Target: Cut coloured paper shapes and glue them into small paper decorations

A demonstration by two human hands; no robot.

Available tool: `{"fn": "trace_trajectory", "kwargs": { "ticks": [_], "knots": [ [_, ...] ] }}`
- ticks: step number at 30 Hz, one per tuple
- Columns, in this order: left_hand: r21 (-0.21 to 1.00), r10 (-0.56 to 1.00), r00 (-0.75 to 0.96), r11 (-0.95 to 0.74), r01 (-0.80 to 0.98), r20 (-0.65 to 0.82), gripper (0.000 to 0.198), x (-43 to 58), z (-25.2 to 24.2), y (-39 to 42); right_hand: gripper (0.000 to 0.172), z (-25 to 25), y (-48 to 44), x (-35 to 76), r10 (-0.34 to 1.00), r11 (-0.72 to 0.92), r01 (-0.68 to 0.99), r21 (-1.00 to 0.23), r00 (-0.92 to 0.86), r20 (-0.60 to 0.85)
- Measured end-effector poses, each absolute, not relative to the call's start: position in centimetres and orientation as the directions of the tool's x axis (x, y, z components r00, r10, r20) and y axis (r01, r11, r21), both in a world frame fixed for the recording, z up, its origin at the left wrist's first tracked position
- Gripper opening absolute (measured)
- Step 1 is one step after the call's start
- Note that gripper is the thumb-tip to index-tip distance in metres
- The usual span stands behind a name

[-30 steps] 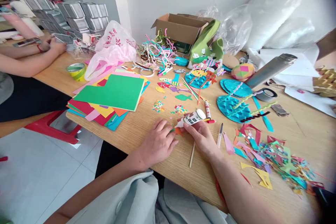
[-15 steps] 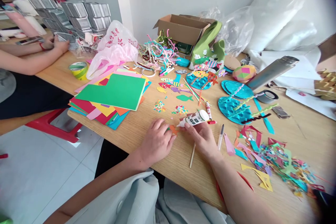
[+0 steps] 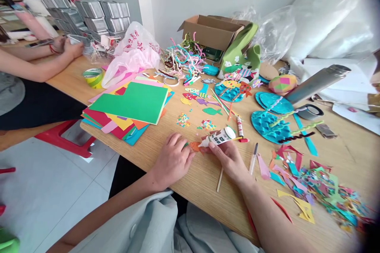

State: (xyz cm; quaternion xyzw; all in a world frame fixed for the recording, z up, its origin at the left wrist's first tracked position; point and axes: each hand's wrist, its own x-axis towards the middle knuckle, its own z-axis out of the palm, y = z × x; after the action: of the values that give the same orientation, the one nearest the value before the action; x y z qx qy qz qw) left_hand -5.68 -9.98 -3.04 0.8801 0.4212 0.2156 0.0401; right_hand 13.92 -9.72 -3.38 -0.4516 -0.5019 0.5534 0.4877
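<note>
My right hand [image 3: 228, 159] is wrapped round a white glue bottle [image 3: 220, 137], tilted with its nozzle down to the left. The nozzle tip is at an orange paper fish [image 3: 194, 146]; whether it touches cannot be made out. My left hand [image 3: 174, 159] is closed on the fish's left end, its fingertips partly hidden. A small green thing [image 3: 186, 144] shows by those fingers. Just beyond lie two little heaps of coloured paper dots [image 3: 207, 125]. Several paper fish, among them a green one [image 3: 211, 111], lie farther back.
Stacked coloured paper [image 3: 133, 102] lies left. Blue round pieces with twisted stems [image 3: 267, 124], a marker [image 3: 240, 126], a pen [image 3: 253, 158] and paper scraps [image 3: 323, 189] lie right. A steel flask [image 3: 319, 83] leans there. Another person's hands [image 3: 69, 47] are at far left.
The view has shifted slightly, so things appear farther right. More of the orange fish shows between my hands. Both hands keep their hold, with the glue nozzle still at the fish.
</note>
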Motion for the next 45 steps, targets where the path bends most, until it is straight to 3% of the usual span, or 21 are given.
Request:
{"fn": "trace_trajectory", "kwargs": {
  "ticks": [17, 26, 45],
  "knots": [
    [0.217, 0.696, 0.653, -0.716, 0.664, 0.300, 0.034, -5.5, -3.0, -10.3, 0.028, -4.1, -9.6, 13.6, 0.971, 0.228, 0.287, -0.930, 0.008, 0.240],
    [0.192, 0.682, 0.662, -0.727, 0.659, 0.311, 0.034, -5.5, -3.4, -10.4, 0.025, -4.3, -9.2, 13.9, 0.972, 0.218, 0.454, -0.864, -0.021, 0.235],
    [0.168, 0.670, 0.670, -0.736, 0.656, 0.321, 0.027, -5.5, -3.4, -10.4, 0.025, -4.3, -9.2, 13.9, 0.961, 0.266, 0.467, -0.843, -0.061, 0.269]
  ]
}}
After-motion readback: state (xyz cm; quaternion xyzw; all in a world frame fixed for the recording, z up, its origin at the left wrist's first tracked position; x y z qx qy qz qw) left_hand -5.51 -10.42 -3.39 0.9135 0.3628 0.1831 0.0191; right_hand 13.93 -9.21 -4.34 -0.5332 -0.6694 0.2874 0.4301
